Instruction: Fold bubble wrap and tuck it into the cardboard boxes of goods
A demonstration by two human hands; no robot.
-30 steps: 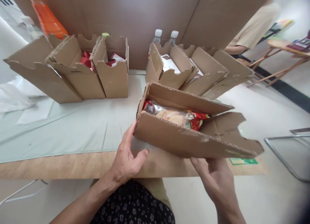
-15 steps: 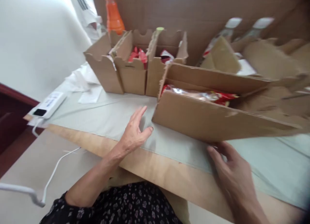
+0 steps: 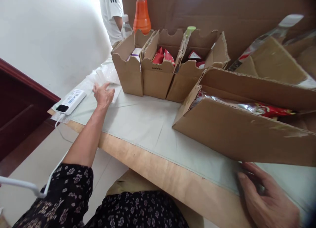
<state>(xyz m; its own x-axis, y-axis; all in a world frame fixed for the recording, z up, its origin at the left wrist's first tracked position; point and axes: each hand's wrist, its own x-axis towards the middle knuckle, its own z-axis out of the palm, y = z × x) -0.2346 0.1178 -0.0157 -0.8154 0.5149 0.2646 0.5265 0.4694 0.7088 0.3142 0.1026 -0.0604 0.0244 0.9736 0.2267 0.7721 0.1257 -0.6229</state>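
Note:
My left hand [image 3: 103, 95] reaches out over the far left of the table, fingers apart and a little bent. It is right at some crumpled clear plastic bags [image 3: 108, 72]; whether it touches them I cannot tell. My right hand [image 3: 269, 195] rests by the table's front edge, thumb and fingers apart, holding nothing that I can see. Its fingertips are close to the lower edge of a long cardboard box [image 3: 237, 132], which holds red and clear snack packets [image 3: 266, 110].
Three open cardboard bins [image 3: 158, 81] stand in a row with red packets and small boxes inside. An orange bottle [image 3: 142, 17] and clear bottles stand behind. A white device [image 3: 71, 101] with a cable lies at the left edge. A person in a white shirt [image 3: 111, 11] is beyond.
My left hand has moved left and away from me, from beside the long box to the plastic bags. The view has turned left. My right hand remains near the long box.

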